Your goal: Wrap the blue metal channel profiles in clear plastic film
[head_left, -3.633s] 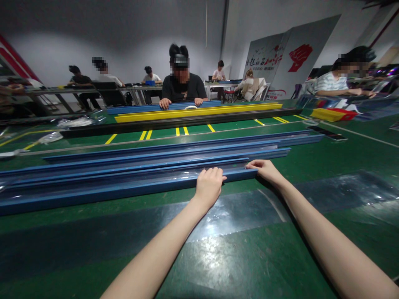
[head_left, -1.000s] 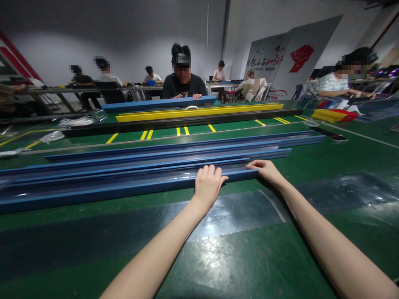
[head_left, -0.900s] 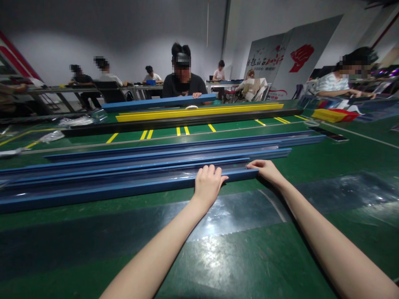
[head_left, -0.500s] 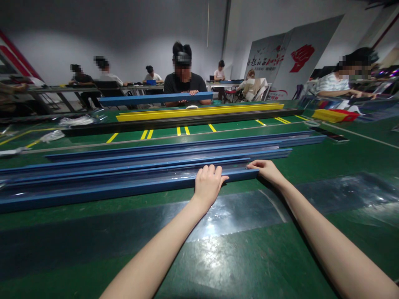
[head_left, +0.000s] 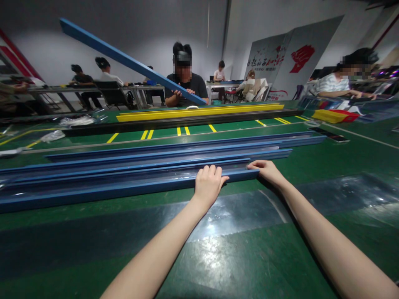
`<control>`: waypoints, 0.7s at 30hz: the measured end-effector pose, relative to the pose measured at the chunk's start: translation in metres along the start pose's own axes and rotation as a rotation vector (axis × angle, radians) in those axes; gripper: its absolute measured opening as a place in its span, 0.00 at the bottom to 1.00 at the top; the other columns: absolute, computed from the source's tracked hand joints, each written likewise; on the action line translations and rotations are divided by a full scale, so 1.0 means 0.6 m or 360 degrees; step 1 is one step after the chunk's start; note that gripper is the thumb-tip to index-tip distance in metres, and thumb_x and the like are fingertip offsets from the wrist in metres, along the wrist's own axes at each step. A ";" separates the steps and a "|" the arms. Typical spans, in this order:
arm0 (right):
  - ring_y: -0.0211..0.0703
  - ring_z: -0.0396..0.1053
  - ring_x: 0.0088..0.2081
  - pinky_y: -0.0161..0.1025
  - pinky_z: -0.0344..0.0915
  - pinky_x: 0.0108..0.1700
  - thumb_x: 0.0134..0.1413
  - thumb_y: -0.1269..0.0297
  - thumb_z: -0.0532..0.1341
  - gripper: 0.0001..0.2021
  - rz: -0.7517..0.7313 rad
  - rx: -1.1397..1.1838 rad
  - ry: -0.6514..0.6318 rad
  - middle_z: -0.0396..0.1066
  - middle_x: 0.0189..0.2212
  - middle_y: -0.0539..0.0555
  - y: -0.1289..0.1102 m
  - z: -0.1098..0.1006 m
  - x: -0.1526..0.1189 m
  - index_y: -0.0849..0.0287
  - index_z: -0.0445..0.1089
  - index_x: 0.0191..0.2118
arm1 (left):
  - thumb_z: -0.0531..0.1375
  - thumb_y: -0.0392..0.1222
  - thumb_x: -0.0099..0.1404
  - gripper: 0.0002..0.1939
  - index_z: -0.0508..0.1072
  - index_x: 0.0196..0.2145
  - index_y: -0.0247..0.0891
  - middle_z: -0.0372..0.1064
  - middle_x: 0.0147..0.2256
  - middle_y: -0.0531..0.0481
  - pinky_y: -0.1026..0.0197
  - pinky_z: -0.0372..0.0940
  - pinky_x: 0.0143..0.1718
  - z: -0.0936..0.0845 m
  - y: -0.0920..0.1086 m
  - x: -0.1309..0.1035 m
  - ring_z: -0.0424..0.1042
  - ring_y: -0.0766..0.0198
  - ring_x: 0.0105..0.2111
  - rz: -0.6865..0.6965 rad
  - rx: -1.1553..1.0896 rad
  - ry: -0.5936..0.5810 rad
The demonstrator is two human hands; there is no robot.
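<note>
A long blue channel strip (head_left: 124,189) with a clear film lining lies across the green table (head_left: 237,265). My left hand (head_left: 209,181) is wrapped over its near wall, fingers inside and thumb toward the right. At the strip's right end, my right hand (head_left: 267,171) is closed, thumb and fingertips pinched at the end of the channel. Whether the fingertips grip the film or the wall is hidden. Behind it lie more blue channel strips (head_left: 187,146). A wide clear plastic sheet (head_left: 230,216) spreads flat under my forearms.
Across the table a co-worker (head_left: 187,85) holds a tilted blue strip (head_left: 124,58). A yellow strip (head_left: 202,112) and a black strip (head_left: 187,121) lie before that person. At the right are a phone (head_left: 333,135) and a yellow-red tray (head_left: 333,115); crumpled plastic (head_left: 77,120) lies left.
The co-worker's blue strip has swung from level to steeply tilted, its left end raised. Both of the co-worker's hands now show on it. My own hands have stayed in place.
</note>
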State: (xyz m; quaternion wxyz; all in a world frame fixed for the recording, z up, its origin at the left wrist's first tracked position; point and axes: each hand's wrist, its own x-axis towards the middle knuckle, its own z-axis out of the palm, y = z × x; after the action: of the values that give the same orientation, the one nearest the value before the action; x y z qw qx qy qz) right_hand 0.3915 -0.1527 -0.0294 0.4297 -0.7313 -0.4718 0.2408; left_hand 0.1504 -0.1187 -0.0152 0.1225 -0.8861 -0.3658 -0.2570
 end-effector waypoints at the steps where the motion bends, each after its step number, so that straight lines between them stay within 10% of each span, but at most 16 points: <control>1: 0.35 0.60 0.22 0.34 0.54 0.25 0.34 0.51 0.63 0.17 0.0011 0.0004 -0.0001 0.68 0.20 0.52 -0.001 0.000 -0.001 0.62 0.71 0.24 | 0.53 0.51 0.62 0.14 0.67 0.33 0.37 0.65 0.30 0.48 0.59 0.52 0.31 0.000 0.000 0.000 0.63 0.59 0.34 0.0010 0.0001 0.0001; 16: 0.32 0.56 0.18 0.34 0.56 0.21 0.40 0.48 0.57 0.18 0.0024 0.0256 0.0195 0.65 0.19 0.50 -0.016 -0.005 -0.003 0.60 0.68 0.26 | 0.49 0.51 0.65 0.14 0.67 0.34 0.38 0.66 0.31 0.47 0.58 0.51 0.32 -0.001 -0.001 -0.001 0.63 0.58 0.34 0.0061 -0.0014 -0.0036; 21: 0.37 0.61 0.23 0.35 0.56 0.28 0.50 0.50 0.51 0.18 -0.0331 -0.0248 0.0326 0.65 0.19 0.51 -0.058 0.004 -0.027 0.59 0.65 0.23 | 0.49 0.51 0.65 0.15 0.67 0.34 0.38 0.66 0.31 0.47 0.58 0.51 0.32 0.003 -0.002 -0.002 0.63 0.59 0.34 0.0077 -0.0005 -0.0003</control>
State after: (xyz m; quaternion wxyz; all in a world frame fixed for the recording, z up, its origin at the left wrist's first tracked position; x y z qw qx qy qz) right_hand 0.3658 -0.1600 -0.0013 0.4401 -0.7304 -0.5159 0.0818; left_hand 0.1496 -0.1176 -0.0175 0.1269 -0.8951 -0.3440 -0.2538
